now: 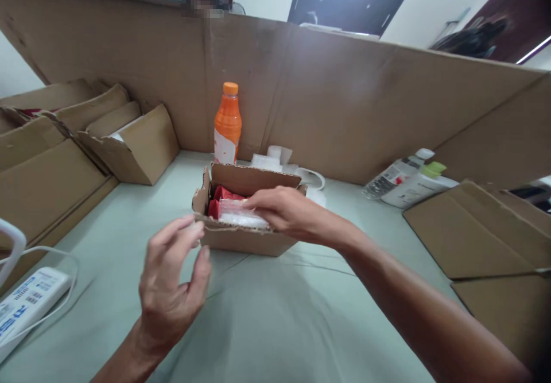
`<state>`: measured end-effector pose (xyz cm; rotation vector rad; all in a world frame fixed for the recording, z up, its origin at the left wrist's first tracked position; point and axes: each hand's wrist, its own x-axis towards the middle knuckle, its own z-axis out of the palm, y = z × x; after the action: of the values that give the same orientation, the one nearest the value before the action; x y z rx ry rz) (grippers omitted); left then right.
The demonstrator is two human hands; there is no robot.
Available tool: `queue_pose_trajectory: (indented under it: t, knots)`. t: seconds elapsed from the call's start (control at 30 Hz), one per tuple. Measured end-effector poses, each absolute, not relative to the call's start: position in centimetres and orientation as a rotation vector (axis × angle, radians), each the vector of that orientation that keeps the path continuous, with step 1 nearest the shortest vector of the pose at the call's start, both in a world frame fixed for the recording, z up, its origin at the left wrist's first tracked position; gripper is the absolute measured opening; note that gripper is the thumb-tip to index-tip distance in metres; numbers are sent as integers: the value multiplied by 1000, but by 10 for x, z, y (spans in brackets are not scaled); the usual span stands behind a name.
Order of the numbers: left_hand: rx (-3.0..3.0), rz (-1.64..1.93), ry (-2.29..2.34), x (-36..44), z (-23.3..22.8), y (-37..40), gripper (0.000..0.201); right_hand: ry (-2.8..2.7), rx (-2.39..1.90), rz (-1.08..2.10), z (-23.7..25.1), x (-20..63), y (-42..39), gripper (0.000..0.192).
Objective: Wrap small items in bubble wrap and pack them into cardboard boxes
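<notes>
A small open cardboard box [241, 239] sits in the middle of the pale green table. Inside it lie red packets [224, 193] and a clear plastic-wrapped packet [239, 213]. My right hand [286, 211] reaches into the box from the right, fingers closed on the clear packet. My left hand [172, 282] hovers just in front of the box's near left corner, fingers apart, holding nothing.
An orange drink bottle [228, 123] stands behind the box, with white items [275, 162] beside it. Open cardboard cartons [129, 142] line the left. A white power strip [26, 302] lies at near left. Bottles [408, 179] and flat cardboard [482, 233] are at right. A tall cardboard wall backs the table.
</notes>
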<state>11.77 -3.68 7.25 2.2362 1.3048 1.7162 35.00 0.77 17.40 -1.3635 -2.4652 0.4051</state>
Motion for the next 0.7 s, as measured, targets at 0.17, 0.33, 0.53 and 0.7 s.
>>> queue_pose_trajectory:
  t: [0.17, 0.33, 0.53, 0.7]
  knots:
    - [1779, 1535, 1465, 98, 47, -29, 65, -1483, -1501, 179, 136, 422, -57, 17]
    - [1493, 1185, 1413, 102, 27, -11, 69, -1549, -1583, 541, 58, 411, -73, 43]
    - [1385, 1187, 1348, 128, 38, -10, 56, -1518, -1585, 500, 60, 385, -60, 40]
    - [1407, 990, 1144, 164, 32, -44, 54, -1375, -1729, 241, 61, 426, -139, 30]
